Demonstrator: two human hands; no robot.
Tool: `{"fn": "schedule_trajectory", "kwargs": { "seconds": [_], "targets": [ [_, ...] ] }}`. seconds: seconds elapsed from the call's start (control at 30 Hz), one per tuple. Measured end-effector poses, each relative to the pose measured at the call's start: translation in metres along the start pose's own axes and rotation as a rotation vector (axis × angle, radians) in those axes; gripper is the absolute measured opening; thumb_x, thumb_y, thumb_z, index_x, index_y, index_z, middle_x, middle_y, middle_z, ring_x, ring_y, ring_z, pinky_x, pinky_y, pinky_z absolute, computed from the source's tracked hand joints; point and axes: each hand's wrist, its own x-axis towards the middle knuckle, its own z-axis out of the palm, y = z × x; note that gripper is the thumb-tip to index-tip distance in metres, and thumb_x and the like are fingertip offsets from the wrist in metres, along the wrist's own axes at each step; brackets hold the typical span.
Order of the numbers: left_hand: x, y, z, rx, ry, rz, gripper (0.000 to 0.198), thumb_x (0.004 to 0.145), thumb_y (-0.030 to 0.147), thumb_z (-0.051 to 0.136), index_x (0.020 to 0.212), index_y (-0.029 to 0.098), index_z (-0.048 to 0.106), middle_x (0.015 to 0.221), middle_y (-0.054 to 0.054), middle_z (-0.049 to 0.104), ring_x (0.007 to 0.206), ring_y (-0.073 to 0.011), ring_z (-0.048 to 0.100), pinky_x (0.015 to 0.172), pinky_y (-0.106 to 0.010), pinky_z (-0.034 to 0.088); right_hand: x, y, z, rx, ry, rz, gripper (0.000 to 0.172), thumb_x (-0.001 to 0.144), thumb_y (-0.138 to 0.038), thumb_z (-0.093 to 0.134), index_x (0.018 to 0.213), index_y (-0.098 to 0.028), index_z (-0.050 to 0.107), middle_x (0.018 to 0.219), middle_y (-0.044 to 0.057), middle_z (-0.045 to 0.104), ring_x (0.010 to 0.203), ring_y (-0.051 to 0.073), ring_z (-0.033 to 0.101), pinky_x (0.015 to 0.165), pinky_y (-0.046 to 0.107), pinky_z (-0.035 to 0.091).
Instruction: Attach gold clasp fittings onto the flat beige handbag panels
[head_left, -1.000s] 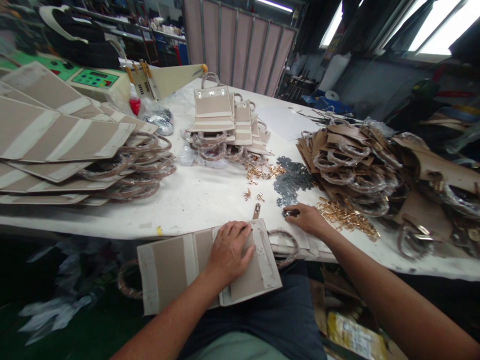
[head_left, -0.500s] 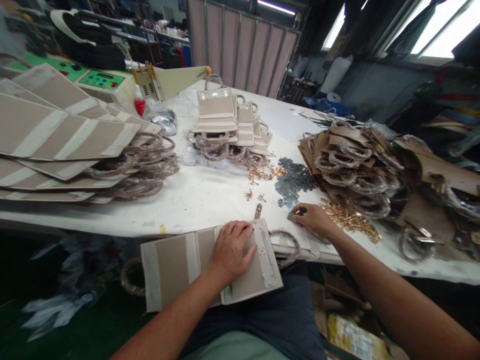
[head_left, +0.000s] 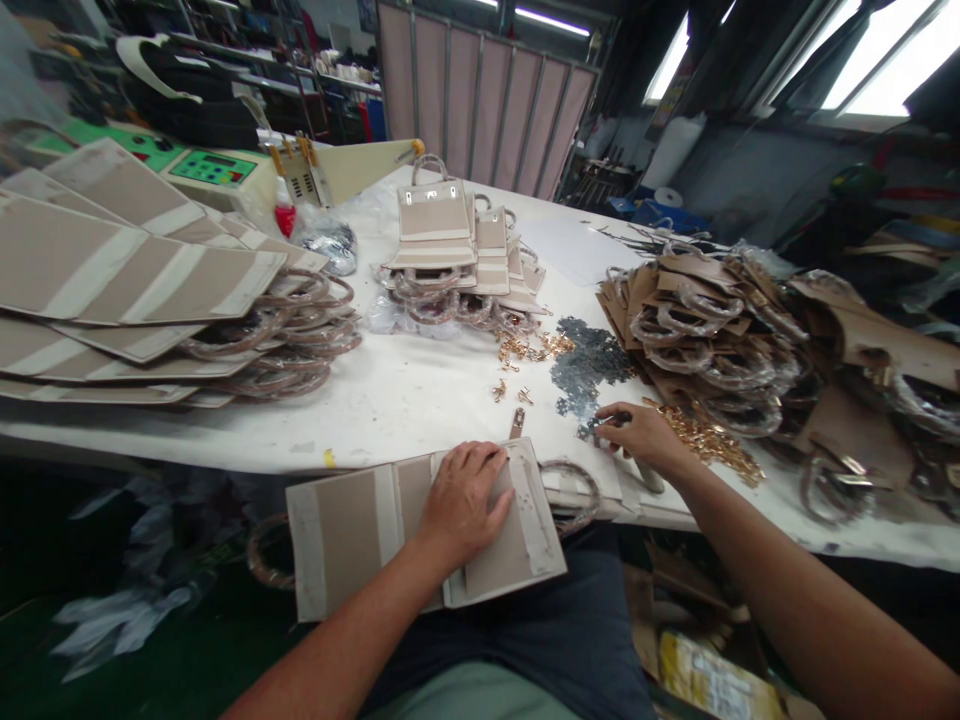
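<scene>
My left hand (head_left: 466,505) lies flat with its fingers stretched on a beige handbag panel (head_left: 341,545), which rests across my lap and the table edge. A wrapped loop handle (head_left: 577,495) sticks out at the panel's right side. Just above the panel is a small strap with a metal fitting (head_left: 517,422). My right hand (head_left: 643,434) is closed in a pinch at the near edge of a heap of small dark metal plates (head_left: 589,365). Something dark shows at its fingertips, too small to name. Below that wrist lies a greyish rounded object (head_left: 649,477).
Gold-coloured fittings lie in a pile (head_left: 712,445) to the right and a smaller heap (head_left: 525,347) ahead. Stacked bag panels (head_left: 142,260) fill the table's left. More bag pieces (head_left: 435,215) stand at the centre back, and brown ones (head_left: 697,320) at right.
My right hand has shifted slightly right, and its fingers have changed position by the dark plates. My left hand stays on the panel. The view has moved a little.
</scene>
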Motion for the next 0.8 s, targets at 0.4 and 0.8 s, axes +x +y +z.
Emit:
{"fn": "schedule_trajectory", "kwargs": {
  "seconds": [0.4, 0.8],
  "targets": [
    [0.001, 0.001, 0.0, -0.008, -0.018, -0.02, 0.05, 0.093, 0.029, 0.069, 0.141, 0.018, 0.059, 0.139, -0.012, 0.06, 0.131, -0.0322, 0.05, 0.117, -0.053, 0.042, -0.048, -0.068, 0.035, 0.106, -0.336, -0.152, 0.037, 0.08, -0.038, 0.075, 0.113, -0.02, 0.077, 0.074, 0.0, 0.07, 0.061, 0.018, 0.066, 0.053, 0.024, 0.051],
    [-0.001, 0.001, -0.001, -0.006, -0.03, -0.017, 0.051, 0.093, 0.031, 0.071, 0.14, 0.018, 0.059, 0.137, -0.012, 0.061, 0.129, -0.0317, 0.051, 0.116, -0.052, 0.042, -0.079, -0.059, 0.085, 0.228, -0.336, -0.008, 0.036, 0.072, -0.044, 0.073, 0.101, -0.021, 0.072, 0.08, 0.001, 0.067, 0.062, 0.018, 0.061, 0.055, 0.026, 0.052]
  ]
}}
